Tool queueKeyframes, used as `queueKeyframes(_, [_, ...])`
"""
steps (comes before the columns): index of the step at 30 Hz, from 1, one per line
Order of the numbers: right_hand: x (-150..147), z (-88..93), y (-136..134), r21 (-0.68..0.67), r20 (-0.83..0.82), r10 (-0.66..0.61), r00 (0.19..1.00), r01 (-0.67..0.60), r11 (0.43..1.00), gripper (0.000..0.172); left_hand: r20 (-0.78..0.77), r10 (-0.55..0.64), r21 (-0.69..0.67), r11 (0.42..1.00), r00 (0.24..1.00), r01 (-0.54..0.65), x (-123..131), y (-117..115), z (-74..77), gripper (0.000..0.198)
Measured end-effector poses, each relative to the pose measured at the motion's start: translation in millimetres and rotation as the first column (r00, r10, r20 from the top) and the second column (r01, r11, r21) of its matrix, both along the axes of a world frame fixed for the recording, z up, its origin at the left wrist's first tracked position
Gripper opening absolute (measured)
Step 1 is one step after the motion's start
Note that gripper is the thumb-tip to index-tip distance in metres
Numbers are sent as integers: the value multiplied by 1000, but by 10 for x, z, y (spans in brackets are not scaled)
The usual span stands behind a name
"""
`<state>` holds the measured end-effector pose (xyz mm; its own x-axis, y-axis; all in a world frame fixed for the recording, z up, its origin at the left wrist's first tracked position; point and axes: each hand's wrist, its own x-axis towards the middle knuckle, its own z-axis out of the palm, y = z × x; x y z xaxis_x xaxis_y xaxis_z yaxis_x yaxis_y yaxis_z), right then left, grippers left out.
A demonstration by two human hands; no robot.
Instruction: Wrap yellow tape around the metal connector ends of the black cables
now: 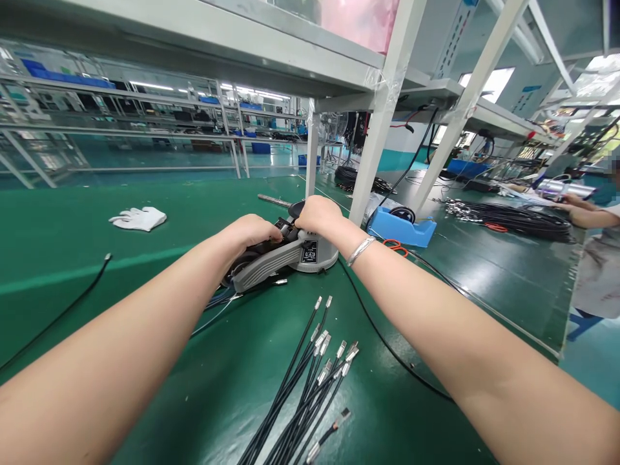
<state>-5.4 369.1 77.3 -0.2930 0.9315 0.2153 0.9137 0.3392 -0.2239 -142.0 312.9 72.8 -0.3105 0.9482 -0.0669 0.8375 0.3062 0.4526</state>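
A grey bench machine (pixel 271 263) with a curved arm, a round base and a black label stands on the green mat. My left hand (pixel 252 231) reaches over its near left side, fingers curled at the dark parts on top. Close by, my right hand (pixel 318 214), with a silver bangle at the wrist, is closed at the top of the base. Whatever the fingertips pinch is too small or hidden to name. In front of the machine lies a bundle of black cables (pixel 300 381) with silver metal connectors.
A white glove (pixel 139 219) and a single black cable (pixel 62 310) lie to the left. A blue tape dispenser (pixel 402 227) and orange-handled scissors (pixel 396 245) sit beside a shelf post (pixel 375 142). At far right, a person's arm (pixel 593 216) is by coiled cables (pixel 518 218).
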Motion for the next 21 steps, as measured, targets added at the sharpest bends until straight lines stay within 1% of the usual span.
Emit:
queueKeyframes(2, [1, -10, -3, 6, -3, 6, 1000, -6, 1000, 24, -38, -8, 4, 1000, 999, 8, 6, -11, 21, 23])
queueKeyframes(4, [5, -12, -13, 7, -6, 14, 1000, -14, 1000, 24, -99, -23, 28, 999, 995, 26, 18, -74, 43, 22])
queueKeyframes(6, [9, -4, -24, 4, -10, 24, 1000, -24, 1000, 24, -182, -22, 93, 995, 983, 39, 56, -203, 48, 25])
queueKeyframes(8, [13, 12, -31, -4, -16, 33, 999, -33, 999, 23, -310, -13, 212, 974, 951, 82, 135, -374, 15, 36])
queueKeyframes(9, [15, 21, -33, -8, -19, 37, 999, -37, 999, 23, -387, -15, 270, 954, 922, 129, 189, -459, -17, 39])
queueKeyframes(10, [18, 29, -35, -12, -22, 38, 999, -39, 999, 23, -523, -34, 313, 922, 852, 228, 250, -531, -58, 40])
queueKeyframes(11, [22, 37, -38, -15, -26, 39, 999, -40, 999, 23, -621, -61, 299, 903, 782, 308, 314, -586, -104, 40])
queueKeyframes(12, [27, 42, -42, -16, -30, 39, 999, -39, 999, 24, -685, -88, 264, 895, 723, 359, 376, -620, -153, 41])
queueKeyframes(13, [33, 46, -48, -15, -34, 38, 999, -39, 999, 25, -724, -107, 229, 894, 681, 384, 434, -632, -200, 41])
queueKeyframes(14, [40, 47, -54, -14, -38, 38, 999, -39, 999, 25, -737, -121, 201, 900, 665, 386, 484, -626, -242, 40])
queueKeyframes(16, [53, 43, -67, -9, -45, 41, 998, -41, 999, 26, -738, -123, 180, 912, 663, 369, 557, -581, -303, 39])
queueKeyframes(21, [73, 21, -81, 3, -63, 50, 997, -50, 999, 25, -739, -109, 181, 918, 665, 352, 630, -494, -348, 39])
